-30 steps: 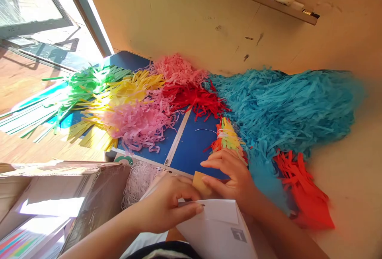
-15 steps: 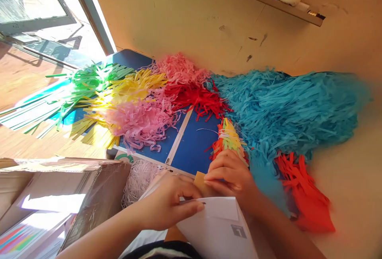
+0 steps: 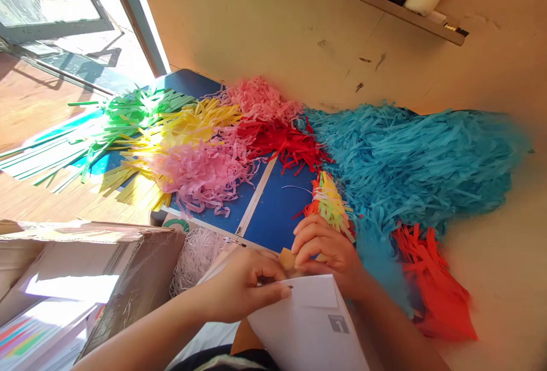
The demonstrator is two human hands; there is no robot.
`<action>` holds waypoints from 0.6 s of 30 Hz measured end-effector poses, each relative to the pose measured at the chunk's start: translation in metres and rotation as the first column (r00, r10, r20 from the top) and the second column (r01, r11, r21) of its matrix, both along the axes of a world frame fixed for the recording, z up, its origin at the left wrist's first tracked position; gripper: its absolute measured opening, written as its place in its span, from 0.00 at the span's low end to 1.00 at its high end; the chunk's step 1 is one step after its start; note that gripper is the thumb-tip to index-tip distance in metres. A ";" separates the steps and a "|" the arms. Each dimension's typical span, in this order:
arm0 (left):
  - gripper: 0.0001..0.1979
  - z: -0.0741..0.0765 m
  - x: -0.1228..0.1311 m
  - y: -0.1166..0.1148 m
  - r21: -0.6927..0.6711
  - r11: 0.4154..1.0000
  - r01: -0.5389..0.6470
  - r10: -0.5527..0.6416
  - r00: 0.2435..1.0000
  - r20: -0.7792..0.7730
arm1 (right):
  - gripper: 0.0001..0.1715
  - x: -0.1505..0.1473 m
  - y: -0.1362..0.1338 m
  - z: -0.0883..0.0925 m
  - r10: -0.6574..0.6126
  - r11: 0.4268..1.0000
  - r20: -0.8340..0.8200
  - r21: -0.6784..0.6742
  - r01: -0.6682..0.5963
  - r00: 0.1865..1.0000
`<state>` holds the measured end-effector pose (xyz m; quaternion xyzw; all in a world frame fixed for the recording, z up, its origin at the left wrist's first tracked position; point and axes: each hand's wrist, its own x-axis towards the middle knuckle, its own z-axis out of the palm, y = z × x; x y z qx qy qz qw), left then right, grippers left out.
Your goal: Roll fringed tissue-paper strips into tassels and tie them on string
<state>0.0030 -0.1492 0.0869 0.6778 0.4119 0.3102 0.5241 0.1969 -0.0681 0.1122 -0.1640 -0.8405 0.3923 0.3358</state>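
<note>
My left hand point(image 3: 245, 285) is closed on the top edge of a white paper packet point(image 3: 307, 325), thumb lying along its near side. The packet, perhaps a bag or a folded box, bears a small grey printed square and leans against my lap. Just beyond that edge, a tan piece of paper or card point(image 3: 286, 258) sticks up between the hands. My right hand point(image 3: 327, 251) has its fingers bent around the tan piece's right side; the fingertips are partly hidden. A bundle of yellow, green and orange paper strips point(image 3: 331, 200) lies right beyond the right hand.
On the blue table point(image 3: 273, 211) lie heaps of shredded paper: green point(image 3: 141, 109), yellow point(image 3: 196, 123), pink point(image 3: 205, 171), red point(image 3: 284, 143) and a large blue pile point(image 3: 419, 160). Red strips point(image 3: 440, 285) hang at right. An open cardboard box point(image 3: 141, 280) stands at left.
My right hand has lifted slightly and its fingers have loosened a little over the tan piece. My left hand keeps its grip on the packet. The view has shifted slightly.
</note>
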 end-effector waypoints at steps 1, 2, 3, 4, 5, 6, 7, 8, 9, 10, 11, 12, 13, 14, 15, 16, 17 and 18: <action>0.15 0.000 0.000 0.001 -0.009 1.000 -0.003 0.003 1.000 -0.004 | 0.11 -0.002 0.002 -0.004 -0.013 0.996 -0.035 -0.086 0.010 0.999; 0.15 0.000 0.000 0.002 -0.022 1.000 -0.006 0.006 1.000 -0.008 | 0.13 -0.002 0.005 -0.007 -0.044 0.985 -0.074 -0.169 0.031 0.996; 0.16 0.000 0.000 0.002 -0.039 0.999 -0.013 0.012 1.000 -0.016 | 0.14 -0.001 0.008 -0.009 -0.101 0.968 -0.114 -0.240 0.071 0.988; 0.16 -0.001 -0.001 0.003 -0.053 0.998 -0.029 0.028 0.999 -0.031 | 0.13 0.002 0.012 -0.008 -0.177 0.947 -0.157 -0.296 0.124 0.972; 0.17 -0.002 -0.002 0.004 -0.063 0.996 -0.060 0.057 0.997 -0.051 | 0.11 0.007 0.016 -0.003 -0.263 0.924 -0.202 -0.333 0.187 0.943; 0.18 -0.002 -0.004 0.005 -0.068 0.992 -0.103 0.099 0.993 -0.071 | 0.09 0.015 0.018 0.004 -0.349 0.903 -0.251 -0.347 0.253 0.903; 0.18 -0.003 -0.005 0.006 -0.065 0.985 -0.159 0.152 0.984 -0.092 | 0.05 0.024 0.018 0.014 -0.426 0.884 -0.296 -0.338 0.323 0.855; 0.19 -0.005 -0.006 0.007 -0.054 0.974 -0.218 0.211 0.971 -0.115 | 0.02 0.034 0.014 0.026 -0.488 0.863 -0.331 -0.320 0.390 0.808; 0.19 -0.007 -0.007 0.008 -0.036 0.960 -0.276 0.269 0.953 -0.137 | 0.02 0.043 0.006 0.037 -0.523 0.850 -0.350 -0.285 0.443 0.777; 0.19 -0.009 -0.008 0.008 -0.014 0.945 -0.327 0.321 0.934 -0.156 | 0.04 0.049 -0.005 0.045 -0.546 0.838 -0.336 -0.252 0.485 0.768; 0.18 -0.011 -0.007 0.008 0.012 0.928 -0.372 0.368 0.913 -0.175 | 0.05 0.051 -0.020 0.049 -0.551 0.833 -0.296 -0.249 0.494 0.781; 0.18 -0.014 -0.006 0.008 0.043 0.911 -0.411 0.411 0.891 -0.192 | 0.06 0.049 -0.035 0.049 -0.523 0.846 -0.245 -0.268 0.461 0.817; 0.18 -0.018 -0.004 0.008 0.072 0.894 -0.443 0.448 0.870 -0.206 | 0.06 0.043 -0.051 0.042 -0.478 0.859 -0.197 -0.308 0.409 0.856; 0.18 -0.021 -0.001 0.007 0.095 0.880 -0.466 0.475 0.853 -0.214 | 0.06 0.033 -0.065 0.031 -0.459 0.848 -0.160 -0.371 0.378 0.874; 0.18 -0.025 0.002 0.007 0.112 0.867 -0.485 0.498 0.839 -0.220 | 0.05 0.021 -0.077 0.016 -0.478 0.814 -0.123 -0.435 0.386 0.869; 0.18 -0.028 0.005 0.006 0.126 0.858 -0.497 0.513 0.829 -0.224 | 0.04 0.009 -0.085 0.000 -0.528 0.759 -0.082 -0.493 0.426 0.846; 0.17 -0.031 0.008 0.004 0.135 0.853 -0.504 0.522 0.823 -0.226 | 0.05 -0.003 -0.091 -0.017 -0.591 0.686 -0.051 -0.556 0.468 0.805; 0.17 -0.033 0.011 0.003 0.139 0.851 -0.506 0.525 0.820 -0.229 | 0.06 -0.014 -0.094 -0.032 -0.635 0.618 -0.031 -0.619 0.484 0.772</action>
